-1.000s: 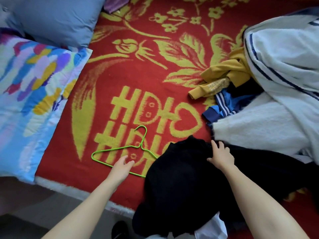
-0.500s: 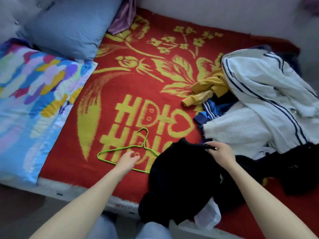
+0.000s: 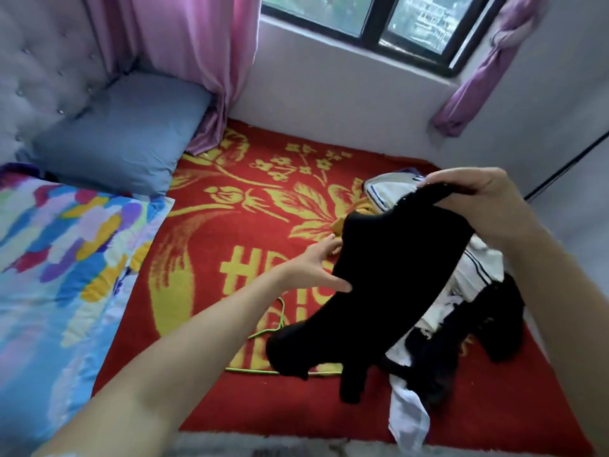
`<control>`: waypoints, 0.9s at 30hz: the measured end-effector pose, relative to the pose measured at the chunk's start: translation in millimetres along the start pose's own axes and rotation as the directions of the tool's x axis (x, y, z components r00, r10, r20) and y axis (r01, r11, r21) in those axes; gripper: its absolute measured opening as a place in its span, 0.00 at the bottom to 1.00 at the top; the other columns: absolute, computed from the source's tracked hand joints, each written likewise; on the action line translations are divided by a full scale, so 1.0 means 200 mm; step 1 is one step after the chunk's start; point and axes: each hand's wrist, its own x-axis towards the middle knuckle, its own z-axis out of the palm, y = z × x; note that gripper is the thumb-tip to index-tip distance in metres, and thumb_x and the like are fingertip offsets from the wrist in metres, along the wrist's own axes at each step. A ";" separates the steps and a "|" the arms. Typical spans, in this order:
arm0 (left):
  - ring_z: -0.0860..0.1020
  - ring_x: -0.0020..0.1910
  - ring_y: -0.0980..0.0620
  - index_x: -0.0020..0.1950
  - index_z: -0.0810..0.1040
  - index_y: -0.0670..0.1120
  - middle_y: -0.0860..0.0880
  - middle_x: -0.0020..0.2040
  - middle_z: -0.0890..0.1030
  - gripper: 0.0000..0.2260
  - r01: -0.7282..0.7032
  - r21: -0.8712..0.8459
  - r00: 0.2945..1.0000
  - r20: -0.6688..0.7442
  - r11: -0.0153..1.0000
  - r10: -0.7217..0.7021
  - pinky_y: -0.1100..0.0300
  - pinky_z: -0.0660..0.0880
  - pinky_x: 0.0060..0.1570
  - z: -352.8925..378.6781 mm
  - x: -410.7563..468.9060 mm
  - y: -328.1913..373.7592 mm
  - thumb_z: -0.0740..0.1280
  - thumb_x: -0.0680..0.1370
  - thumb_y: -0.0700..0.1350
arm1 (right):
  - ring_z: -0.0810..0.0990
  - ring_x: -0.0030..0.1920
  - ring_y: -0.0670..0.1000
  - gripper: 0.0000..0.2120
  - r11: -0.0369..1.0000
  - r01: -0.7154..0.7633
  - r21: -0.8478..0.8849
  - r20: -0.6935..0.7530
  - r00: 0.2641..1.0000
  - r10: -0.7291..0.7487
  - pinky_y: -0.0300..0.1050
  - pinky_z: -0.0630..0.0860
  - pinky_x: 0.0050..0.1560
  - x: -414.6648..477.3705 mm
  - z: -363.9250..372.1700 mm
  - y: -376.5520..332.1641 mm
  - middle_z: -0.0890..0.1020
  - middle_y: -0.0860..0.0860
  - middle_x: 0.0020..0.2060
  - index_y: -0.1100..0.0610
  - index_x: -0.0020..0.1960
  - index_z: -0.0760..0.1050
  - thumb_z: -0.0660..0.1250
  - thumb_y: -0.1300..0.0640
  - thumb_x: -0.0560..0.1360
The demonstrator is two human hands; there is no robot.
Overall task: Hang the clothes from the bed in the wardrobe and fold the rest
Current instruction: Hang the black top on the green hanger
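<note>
A black garment [image 3: 392, 278] hangs in the air above the red and yellow bed cover [image 3: 211, 258]. My right hand [image 3: 474, 196] grips its top edge and holds it up. My left hand [image 3: 319, 268] touches the garment's left edge, fingers spread and thumb against the cloth. A green wire hanger [image 3: 276, 328] lies on the cover below, partly hidden by the garment. Behind the garment lies a pile of clothes: a white one with navy stripes [image 3: 395, 189], a yellow one [image 3: 339, 225] and dark ones [image 3: 494, 328].
A blue pillow [image 3: 125, 140] and a multicoloured quilt [image 3: 56, 258] lie at the left by the tufted headboard [image 3: 39, 70]. Pink curtains [image 3: 194, 61] and a window [image 3: 379, 18] are on the far wall. A white cloth [image 3: 408, 413] trails near the bed's front edge.
My right hand has lifted the black garment off the bed. My left hand left the hanger and rose to the garment's side. The view tilted up toward the window.
</note>
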 end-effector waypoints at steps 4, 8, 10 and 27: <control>0.57 0.73 0.55 0.69 0.59 0.64 0.57 0.73 0.58 0.37 -0.119 -0.104 0.993 -0.018 0.987 0.117 0.60 0.59 0.64 -0.21 -0.15 0.20 0.74 0.64 0.59 | 0.80 0.33 0.38 0.31 0.984 0.128 0.124 -0.022 0.992 -0.126 0.28 0.74 0.38 0.13 0.06 -0.29 0.83 0.41 0.31 0.46 0.34 0.84 0.58 0.80 0.69; 0.63 0.70 0.57 0.61 0.62 0.70 0.58 0.70 0.63 0.25 -0.239 -0.237 0.965 -0.169 0.942 0.202 0.62 0.65 0.63 -0.44 -0.36 0.31 0.68 0.68 0.61 | 0.81 0.34 0.40 0.30 0.941 0.187 0.283 -0.023 0.982 -0.188 0.31 0.76 0.38 0.28 0.17 -0.48 0.83 0.42 0.31 0.48 0.34 0.84 0.55 0.79 0.71; 0.70 0.63 0.63 0.61 0.64 0.67 0.55 0.70 0.66 0.17 -0.263 -0.295 0.949 -0.254 0.919 0.190 0.68 0.71 0.55 -0.53 -0.46 0.31 0.65 0.75 0.57 | 0.81 0.34 0.41 0.30 0.919 0.191 0.344 0.019 0.978 -0.210 0.33 0.76 0.39 0.34 0.25 -0.57 0.83 0.44 0.32 0.49 0.34 0.84 0.53 0.78 0.72; 0.75 0.45 0.45 0.54 0.77 0.33 0.38 0.48 0.78 0.12 -0.171 -0.388 0.501 -0.826 0.906 -0.259 0.56 0.69 0.43 -0.98 -1.51 -0.07 0.68 0.76 0.39 | 0.81 0.31 0.43 0.15 0.866 -0.024 0.500 0.087 0.996 -0.023 0.34 0.77 0.32 0.88 1.01 -0.49 0.83 0.46 0.31 0.52 0.43 0.81 0.61 0.68 0.76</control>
